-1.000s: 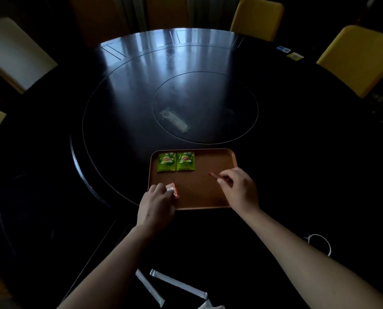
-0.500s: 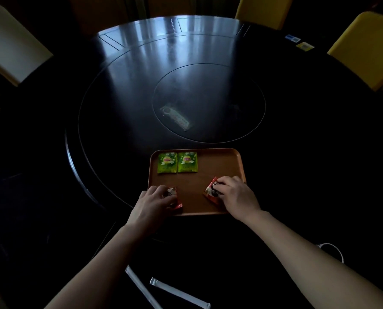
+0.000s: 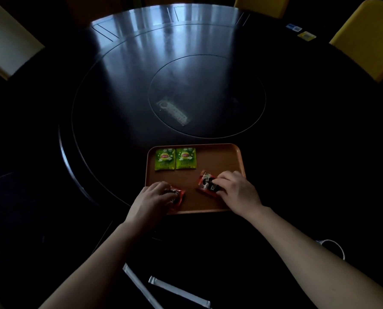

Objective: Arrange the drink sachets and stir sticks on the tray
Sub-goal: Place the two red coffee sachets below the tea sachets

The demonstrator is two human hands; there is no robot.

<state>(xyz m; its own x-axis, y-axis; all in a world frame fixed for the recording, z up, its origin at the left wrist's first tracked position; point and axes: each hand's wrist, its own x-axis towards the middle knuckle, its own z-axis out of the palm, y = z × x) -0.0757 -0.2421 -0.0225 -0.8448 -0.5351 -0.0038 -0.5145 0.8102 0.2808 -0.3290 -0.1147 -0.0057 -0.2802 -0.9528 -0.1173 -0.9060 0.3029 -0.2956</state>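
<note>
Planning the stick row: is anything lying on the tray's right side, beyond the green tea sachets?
Nothing visible: the tray is bare right of the green tea sachets. The wrapped stir sticks lie off it, near the person.

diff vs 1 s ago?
Both hands came toward the near side of the tray and laid their red sachets down: left hand on one at the near-left, right hand on another near the middle. Green sachets and wrapped sticks unchanged.
</note>
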